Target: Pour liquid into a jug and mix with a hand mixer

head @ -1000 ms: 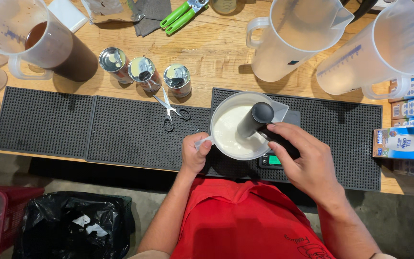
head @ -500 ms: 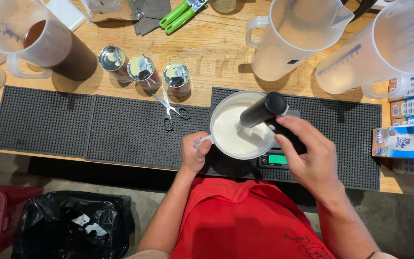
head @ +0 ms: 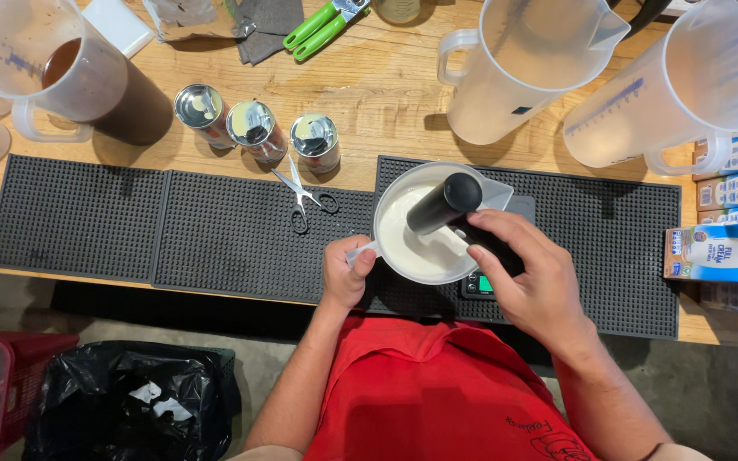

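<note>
Left hand (head: 345, 275) grips jug (head: 424, 224) handle; right hand (head: 533, 277) holds blender (head: 443, 203) inside.

**A drinks-preparation counter in a café or beverage shop**

The wooden bench (head: 369, 94) is lined with black rubber bar mats (head: 215, 239) that run under and to the left of the hands. Beyond the hands stand large clear measuring jugs (head: 531, 68), one to the far left holding a dark brew (head: 61, 77), plus three opened tins (head: 254, 128). Cartons of milk (head: 719, 252) are stacked to the right. A small digital scale (head: 480, 286) sits between the hands, and a lined waste bin (head: 130, 401) stands below left.
</note>
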